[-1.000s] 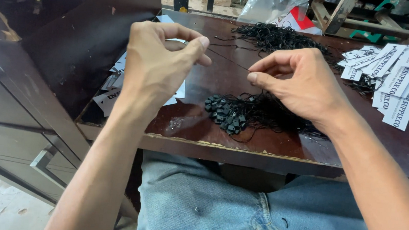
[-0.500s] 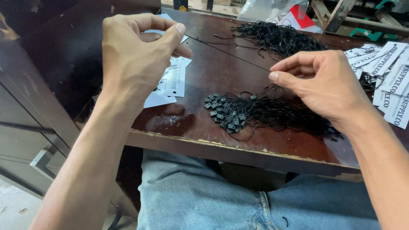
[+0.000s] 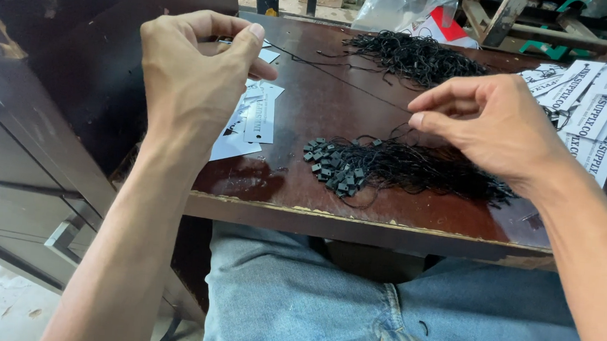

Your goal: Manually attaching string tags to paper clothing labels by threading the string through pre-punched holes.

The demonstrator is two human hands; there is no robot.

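My left hand point(image 3: 195, 75) is raised over the left part of the dark wooden table point(image 3: 358, 211), fingers pinched on one end of a thin black string point(image 3: 340, 76) and what looks like a white paper tag. My right hand point(image 3: 487, 124) pinches the other end, so the string runs taut between them. Below my right hand lies a bundle of black strings with small black plastic ends point(image 3: 383, 169). Under my left hand sit several white paper tags point(image 3: 253, 120).
A second heap of black strings point(image 3: 413, 56) lies at the table's far side. A large pile of white printed tags point(image 3: 597, 107) covers the right end. Dark drawers point(image 3: 22, 170) stand to the left. My lap in blue jeans point(image 3: 350, 311) is beneath the table edge.
My hands have drawn apart, the left moving left and up, the right moving right, pulling the black string straight between them.
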